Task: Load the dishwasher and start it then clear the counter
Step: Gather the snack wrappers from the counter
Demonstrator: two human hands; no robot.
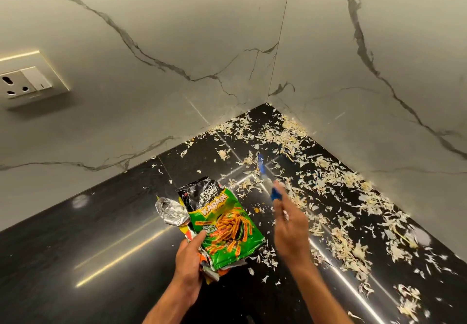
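My left hand (190,255) grips a bunch of empty snack wrappers; the top one is a green and black packet (222,225), with a crumpled silver foil wrapper (170,211) sticking out to its left. They hang just above the black polished counter (88,242). My right hand (290,225) is to the right of the packet and pinches a small blue scrap (275,193) at its fingertips; the hand is motion-blurred. Another blue scrap (261,163) lies on the counter beyond it. The dishwasher is out of view.
Pale peel flakes (336,187) are strewn thickly over the counter's right side and into the corner (267,111). White marble-look walls rise behind and to the right. A wall socket with switch (25,81) sits at the left.
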